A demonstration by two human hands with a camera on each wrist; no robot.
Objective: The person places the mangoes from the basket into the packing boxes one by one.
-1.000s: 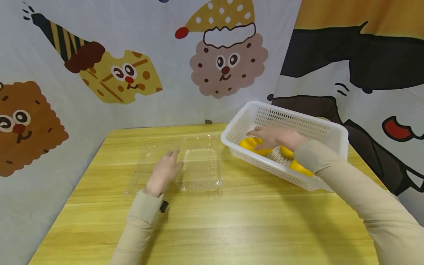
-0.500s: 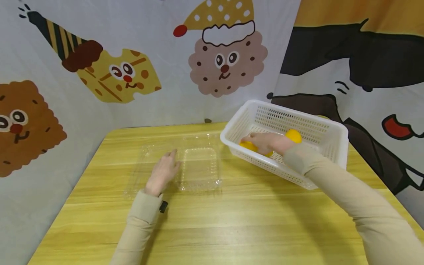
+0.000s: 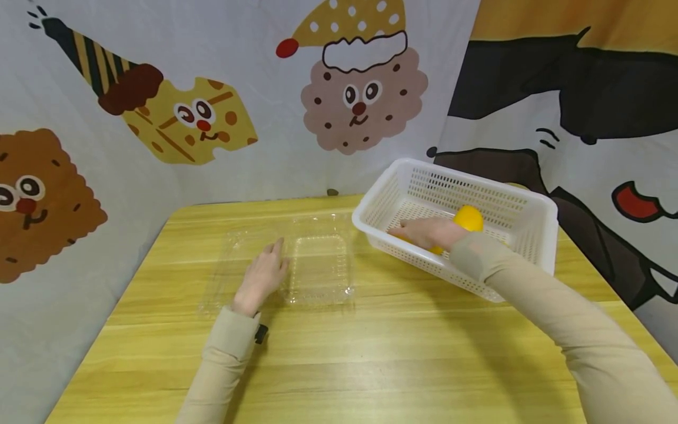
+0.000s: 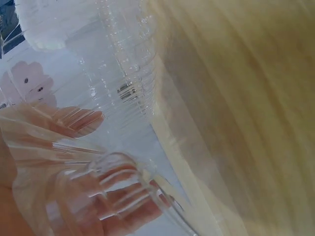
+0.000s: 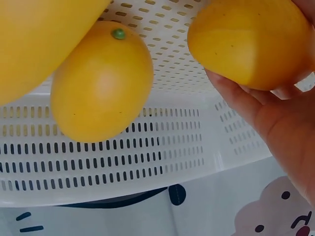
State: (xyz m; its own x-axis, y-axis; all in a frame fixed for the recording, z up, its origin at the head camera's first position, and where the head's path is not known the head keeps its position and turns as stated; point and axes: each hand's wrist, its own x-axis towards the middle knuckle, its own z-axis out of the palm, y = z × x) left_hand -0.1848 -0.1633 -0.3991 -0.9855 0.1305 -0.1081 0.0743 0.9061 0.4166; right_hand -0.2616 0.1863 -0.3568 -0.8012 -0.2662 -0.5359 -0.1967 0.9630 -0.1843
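In the head view my right hand (image 3: 426, 232) reaches into a white perforated plastic basket (image 3: 381, 238). The right wrist view shows its fingers and thumb curled round a yellow lemon (image 5: 251, 42). A second lemon (image 5: 102, 83), with a green stem end, lies beside it, and part of another lemon (image 5: 39, 39) fills the upper left corner. My left hand (image 3: 263, 275) rests at the middle of a clear plastic clamshell box (image 3: 319, 268), which lies opened out. In the left wrist view its loosely bent fingers (image 4: 130, 204) show through the clear plastic.
The wooden table (image 3: 360, 359) carries both the basket and the clamshell box, with the basket at the back right. Close behind stands a cloth (image 3: 275, 176) printed with cartoon food.
My right hand has moved slightly down and left in the basket and taken hold of a lemon. A lemon behind the wrist has come into sight. My left hand has stayed put.
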